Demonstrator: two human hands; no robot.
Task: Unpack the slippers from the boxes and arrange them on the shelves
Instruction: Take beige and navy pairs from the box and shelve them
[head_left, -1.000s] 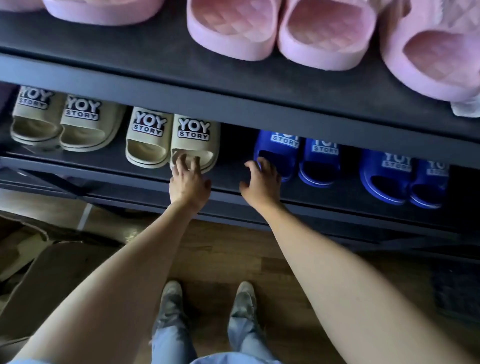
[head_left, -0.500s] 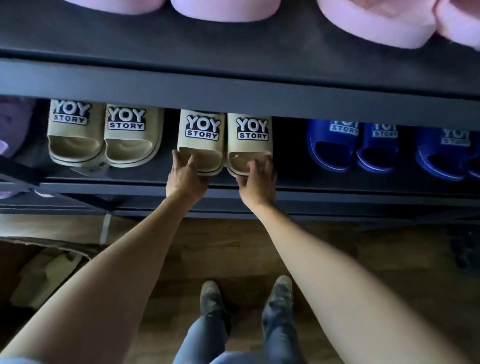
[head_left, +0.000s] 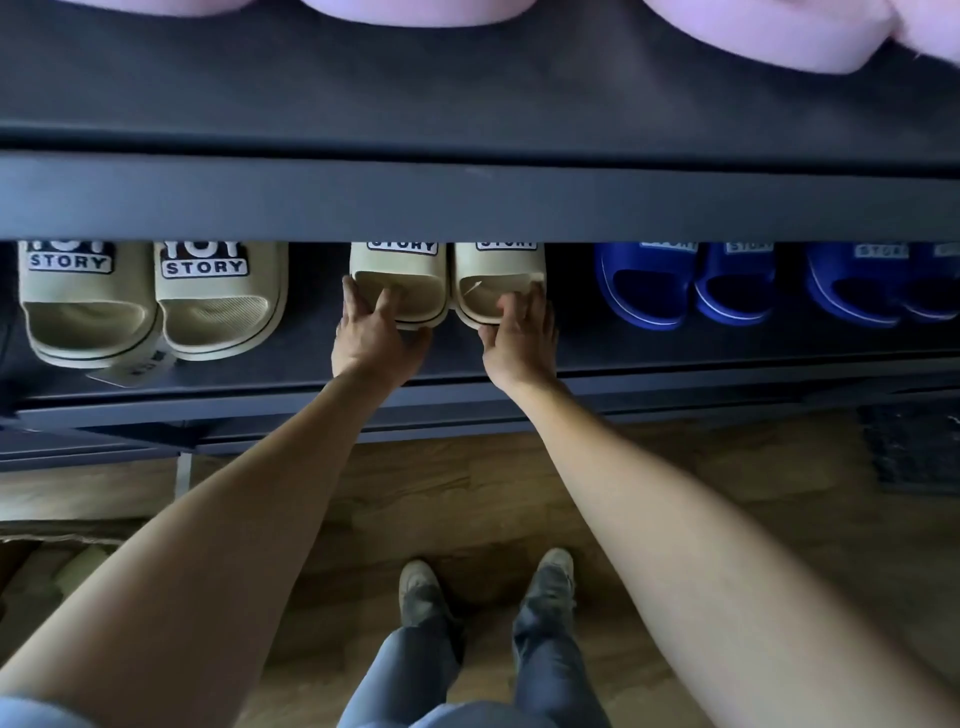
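Observation:
Two beige slippers with black-and-white "STORY" labels stand side by side on the lower dark shelf (head_left: 457, 364). My left hand (head_left: 376, 338) grips the heel end of the left beige slipper (head_left: 410, 278), fingers curled over its edge. My right hand (head_left: 522, 340) grips the heel end of the right beige slipper (head_left: 493, 270) the same way. The upper shelf's front bar (head_left: 467, 200) hides their toe ends and the tops of their labels.
Another beige pair (head_left: 150, 306) sits to the left, blue slippers (head_left: 685, 283) to the right. Pink slippers (head_left: 769, 31) line the upper shelf. A cardboard box (head_left: 47, 561) lies on the wooden floor at lower left. My feet (head_left: 488, 587) stand below the shelf.
My right hand moved left from near the blue slippers onto the right beige slipper. Both hands now hold the pair, which sits deeper under the upper shelf. The view dropped lower.

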